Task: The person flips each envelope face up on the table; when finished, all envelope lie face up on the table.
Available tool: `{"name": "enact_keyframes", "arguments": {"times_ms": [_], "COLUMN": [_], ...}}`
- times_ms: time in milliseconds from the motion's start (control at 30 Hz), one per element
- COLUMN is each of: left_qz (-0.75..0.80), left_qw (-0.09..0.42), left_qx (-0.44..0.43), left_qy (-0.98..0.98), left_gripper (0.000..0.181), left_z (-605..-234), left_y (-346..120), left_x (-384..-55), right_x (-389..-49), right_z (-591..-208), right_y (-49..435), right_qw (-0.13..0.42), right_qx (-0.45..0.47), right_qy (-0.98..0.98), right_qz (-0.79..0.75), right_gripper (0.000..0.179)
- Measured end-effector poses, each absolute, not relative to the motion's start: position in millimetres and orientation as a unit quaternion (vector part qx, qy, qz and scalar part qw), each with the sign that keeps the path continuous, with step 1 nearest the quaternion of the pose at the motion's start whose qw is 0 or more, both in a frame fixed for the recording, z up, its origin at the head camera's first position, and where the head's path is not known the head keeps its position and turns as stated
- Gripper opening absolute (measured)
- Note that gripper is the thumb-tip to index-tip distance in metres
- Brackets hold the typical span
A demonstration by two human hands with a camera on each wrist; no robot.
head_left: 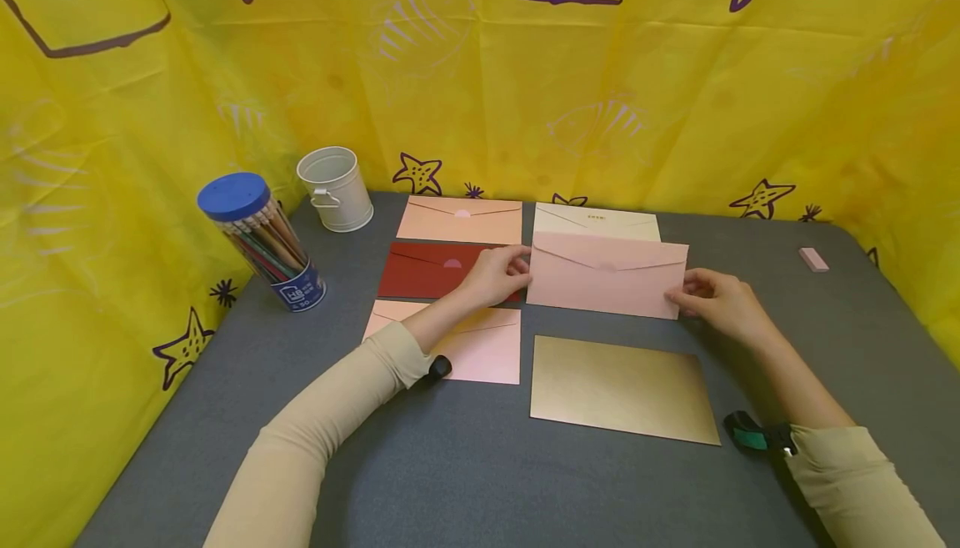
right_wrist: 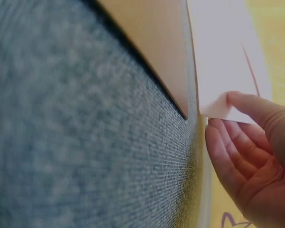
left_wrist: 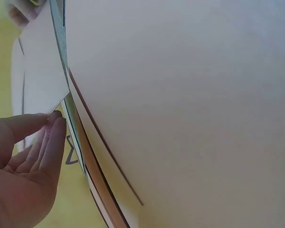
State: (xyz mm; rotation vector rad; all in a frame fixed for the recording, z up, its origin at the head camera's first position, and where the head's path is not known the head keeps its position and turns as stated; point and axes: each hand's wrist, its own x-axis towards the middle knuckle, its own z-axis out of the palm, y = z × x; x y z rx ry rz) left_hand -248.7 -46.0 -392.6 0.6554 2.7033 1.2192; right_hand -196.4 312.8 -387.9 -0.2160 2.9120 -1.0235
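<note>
A pink envelope [head_left: 606, 281] with its flap side up is held between two hands in the head view. The left hand [head_left: 497, 277] pinches its left edge; in the left wrist view, thumb and fingertips meet on that edge. At the lower right corner, the right hand [head_left: 722, 304] grips it with the thumb in front and fingers behind, as the right wrist view shows. The envelope overlaps the lower part of a cream envelope [head_left: 597, 223]. Under the left hand and forearm lie a red envelope [head_left: 420, 273] and a pale pink envelope [head_left: 487, 356], both partly hidden.
A gold envelope [head_left: 622, 389] lies nearest the front, and a peach envelope [head_left: 459, 223] at the back. On the left stand a blue-lidded tub of pencils [head_left: 262, 239] and a white bucket [head_left: 337, 189]. A small pink block [head_left: 813, 259] is far right. Yellow cloth [head_left: 480, 72] hangs behind.
</note>
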Motion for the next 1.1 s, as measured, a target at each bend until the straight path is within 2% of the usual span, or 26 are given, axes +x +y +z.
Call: {"name": "enact_keyframes", "arguments": {"times_ms": [167, 433, 767, 1100], "left_qz": [0.4, 0.391, 0.387, 0.398], "left_qw": [0.084, 0.101, 0.103, 0.114], "left_qx": [0.198, 0.199, 0.212, 0.204], "left_qy": [0.891, 0.893, 0.891, 0.887], "left_gripper": [0.058, 0.052, 0.041, 0.042], "left_z": [-391.4, -390.6, -391.4, -392.2], "left_y": [-46.1, -46.5, -46.6, -44.5], "left_x": [-247.1, -245.5, -245.5, -243.6], "right_x": [-198.2, -201.5, -202.9, -201.6], "right_z": [-389.1, -390.9, -391.4, -390.5], "right_y": [310.8, 308.2, 307.1, 305.2], "right_qw": [0.045, 0.075, 0.078, 0.077], "right_qx": [-0.063, -0.049, -0.057, -0.054], "right_qy": [0.944, 0.947, 0.948, 0.95], "right_qz": [-0.32, -0.308, -0.304, -0.298], "right_gripper": [0.06, 0.071, 0.069, 0.067]}}
